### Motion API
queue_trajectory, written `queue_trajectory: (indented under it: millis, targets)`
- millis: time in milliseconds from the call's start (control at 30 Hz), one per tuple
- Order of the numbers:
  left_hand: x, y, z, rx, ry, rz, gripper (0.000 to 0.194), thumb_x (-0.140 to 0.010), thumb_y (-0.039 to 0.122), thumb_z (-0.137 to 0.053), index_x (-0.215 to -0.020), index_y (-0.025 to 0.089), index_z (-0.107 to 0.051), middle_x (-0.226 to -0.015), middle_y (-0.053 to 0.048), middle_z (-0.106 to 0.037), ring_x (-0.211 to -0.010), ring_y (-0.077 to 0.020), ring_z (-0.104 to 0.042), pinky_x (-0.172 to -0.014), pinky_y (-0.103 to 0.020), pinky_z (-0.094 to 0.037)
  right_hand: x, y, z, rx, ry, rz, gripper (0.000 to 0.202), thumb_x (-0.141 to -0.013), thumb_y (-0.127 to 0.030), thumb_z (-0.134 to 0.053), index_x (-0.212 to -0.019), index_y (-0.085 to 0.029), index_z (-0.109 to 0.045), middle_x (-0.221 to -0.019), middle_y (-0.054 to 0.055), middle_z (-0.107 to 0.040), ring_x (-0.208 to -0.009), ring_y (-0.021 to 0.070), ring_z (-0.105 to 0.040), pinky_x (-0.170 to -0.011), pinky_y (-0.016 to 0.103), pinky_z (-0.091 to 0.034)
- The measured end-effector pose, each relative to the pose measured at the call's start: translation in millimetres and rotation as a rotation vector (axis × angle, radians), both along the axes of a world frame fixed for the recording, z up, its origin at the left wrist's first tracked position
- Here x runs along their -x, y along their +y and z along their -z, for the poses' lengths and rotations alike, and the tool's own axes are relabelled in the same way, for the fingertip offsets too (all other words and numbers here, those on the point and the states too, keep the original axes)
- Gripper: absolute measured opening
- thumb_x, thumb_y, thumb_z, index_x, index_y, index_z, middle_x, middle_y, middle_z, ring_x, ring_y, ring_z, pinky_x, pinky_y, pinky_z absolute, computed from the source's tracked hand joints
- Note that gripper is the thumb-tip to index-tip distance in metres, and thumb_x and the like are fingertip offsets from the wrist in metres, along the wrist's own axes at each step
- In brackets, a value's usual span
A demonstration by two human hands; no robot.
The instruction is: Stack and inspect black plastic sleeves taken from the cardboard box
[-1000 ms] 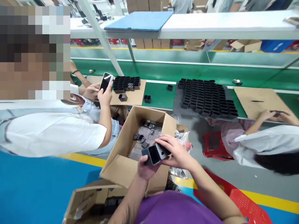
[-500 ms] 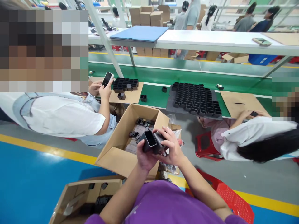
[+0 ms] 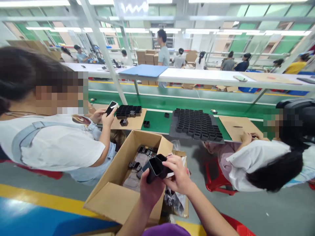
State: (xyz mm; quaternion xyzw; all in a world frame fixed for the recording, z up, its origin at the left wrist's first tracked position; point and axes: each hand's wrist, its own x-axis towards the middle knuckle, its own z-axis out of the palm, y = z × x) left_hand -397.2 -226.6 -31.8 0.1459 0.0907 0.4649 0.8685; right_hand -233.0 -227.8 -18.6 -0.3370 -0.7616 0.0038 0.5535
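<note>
My left hand (image 3: 150, 193) grips a black open-ended rectangular housing (image 3: 153, 169), its hollow end tilted up toward me. Against its right side sits a second black housing (image 3: 162, 161), held by the fingers and thumb of my right hand (image 3: 179, 175). The two housings appear to touch; part of the second is hidden behind the first and my fingers. Below and to the left of my hands stands an open cardboard box (image 3: 113, 200). Several black parts (image 3: 135, 164) lie inside it on clear plastic packing.
Rows of black housings (image 3: 197, 123) stand on a grey sheet on the green bench. More housings (image 3: 128, 112) are on cardboard at left. A co-worker (image 3: 59, 144) with a phone (image 3: 111, 108) sits left; another (image 3: 268, 160) sits right on a red stool (image 3: 215, 177).
The camera view has tilted upward, bringing more of the room into sight. The housings in my hands have turned slightly, and both hollow ends now show.
</note>
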Motion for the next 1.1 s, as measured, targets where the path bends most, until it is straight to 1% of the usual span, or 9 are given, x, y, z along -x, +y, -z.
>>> queue_trajectory:
  millis: [100,200,300,433,533,633,733,900,1100]
  targets:
    - [-0.4,6.0,2.1,0.006,-0.045,-0.017,0.043,-0.100,0.036,-0.049,-0.133,0.027,-0.074,-0.131,-0.006,-0.077,-0.122,-0.0247,-0.071,-0.123,-0.044,-0.039,8.9,-0.5,10.6,-0.059,-0.068,0.125,0.063,-0.091,-0.020,-0.061,-0.152,-0.023,-0.045,-0.110,0.011,-0.065,-0.114,0.0292,-0.064,-0.102,0.055,-0.060]
    - [0.5,14.0,0.1,0.010,-0.037,-0.051,0.046,-0.099,0.044,-0.049,-0.136,0.028,-0.072,-0.131,-0.006,-0.077,-0.130,-0.0255,-0.067,-0.123,-0.041,-0.039,13.0,-2.6,16.7,-0.093,-0.094,0.089,0.061,-0.091,-0.024,-0.062,-0.151,-0.020,-0.049,-0.113,0.012,-0.069,-0.121,0.0315,-0.062,-0.108,0.063,-0.056]
    - [-2.2,18.0,-4.5,-0.008,0.008,-0.118,0.053,-0.095,0.048,-0.054,-0.143,0.028,-0.066,-0.130,-0.008,-0.077,-0.128,-0.0258,-0.068,-0.121,-0.040,-0.039,15.0,-3.3,17.7,-0.120,-0.054,0.096,0.056,-0.091,-0.012,-0.060,-0.146,-0.022,-0.056,-0.106,0.008,-0.074,-0.116,0.0275,-0.065,-0.111,0.060,-0.056]
    - [-10.0,16.6,-18.9,-0.019,0.147,-0.190,0.073,-0.084,0.048,-0.067,-0.153,0.025,-0.054,-0.126,-0.009,-0.077,-0.126,-0.0306,-0.068,-0.117,-0.043,-0.044,17.5,-2.7,12.9,-0.176,0.030,0.137,0.056,-0.091,-0.006,-0.061,-0.142,-0.030,-0.060,-0.097,0.005,-0.076,-0.104,0.0253,-0.067,-0.106,0.058,-0.058]
    - [-11.5,17.7,-32.6,-0.066,0.240,-0.254,0.082,-0.075,0.050,-0.076,-0.149,0.025,-0.055,-0.120,-0.010,-0.077,-0.121,-0.0339,-0.069,-0.110,-0.046,-0.050,15.8,-5.6,4.4,-0.068,0.166,0.090,0.047,-0.093,-0.015,-0.062,-0.136,-0.032,-0.061,-0.104,0.007,-0.075,-0.109,0.0279,-0.067,-0.098,0.055,-0.061]
    - [-8.0,19.3,-41.4,-0.204,0.331,-0.317,0.087,-0.066,0.046,-0.086,-0.145,0.026,-0.057,-0.119,-0.009,-0.075,-0.110,-0.0335,-0.072,-0.101,-0.045,-0.054,10.7,-10.7,-8.1,0.143,0.323,0.135,0.039,-0.097,-0.026,-0.059,-0.136,-0.029,-0.060,-0.117,0.011,-0.071,-0.114,0.0299,-0.066,-0.095,0.053,-0.059]
    - [-2.6,19.0,-44.1,-0.354,0.422,-0.380,0.082,-0.060,0.042,-0.092,-0.135,0.028,-0.064,-0.125,-0.009,-0.071,-0.109,-0.0315,-0.071,-0.096,-0.039,-0.056,7.2,-12.8,-19.8,0.320,0.246,0.100,0.037,-0.101,-0.031,-0.058,-0.138,-0.028,-0.060,-0.122,0.012,-0.069,-0.115,0.0279,-0.064,-0.096,0.046,-0.057]
    - [8.3,17.9,-47.0,-0.693,0.593,-0.414,0.077,-0.068,0.045,-0.089,-0.139,0.030,-0.062,-0.148,-0.011,-0.056,-0.132,-0.0366,-0.058,-0.113,-0.045,-0.046,5.9,-10.5,-25.3,0.367,0.319,0.006,0.031,-0.102,-0.037,-0.060,-0.131,-0.030,-0.064,-0.104,0.007,-0.067,-0.098,0.0228,-0.063,-0.085,0.036,-0.057]
    - [20.3,18.3,-63.8,-0.928,0.739,-0.439,0.075,-0.065,0.043,-0.091,-0.134,0.031,-0.064,-0.143,-0.012,-0.053,-0.140,-0.0409,-0.047,-0.117,-0.057,-0.039,-1.7,-11.0,-17.8,0.444,0.357,-0.173,0.042,-0.097,-0.054,-0.062,-0.129,-0.027,-0.063,-0.102,0.008,-0.065,-0.096,0.0247,-0.065,-0.084,0.038,-0.057]
